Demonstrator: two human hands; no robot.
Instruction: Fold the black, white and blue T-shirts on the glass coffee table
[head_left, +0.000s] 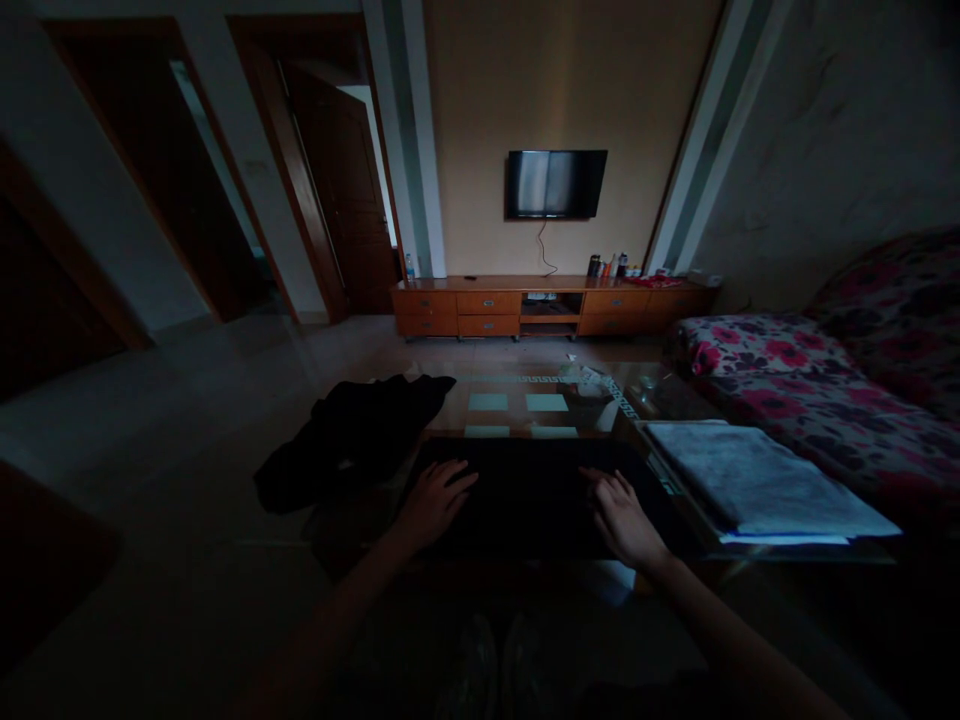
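A flat black cloth-like piece (525, 500) lies spread on the glass coffee table (517, 385) in front of me; in this dim light I cannot make out its exact kind. My left hand (439, 495) rests palm down on its left part, fingers stretched out. On its right part lies my right hand (616, 508), the index finger extended and the others slightly bent. Neither hand visibly holds anything. To the left, a crumpled black garment or cloth (352, 435) lies over the table's edge. On the right sits a folded light blue-grey cloth (757, 475).
Behind the table stands a low wooden TV cabinet (487, 305) with bottles and cans (607, 266) on top. A television (556, 184) hangs above it. A flowered sofa (810, 400) is at the right. A clear plastic bag (589, 380) lies at the table's far side.
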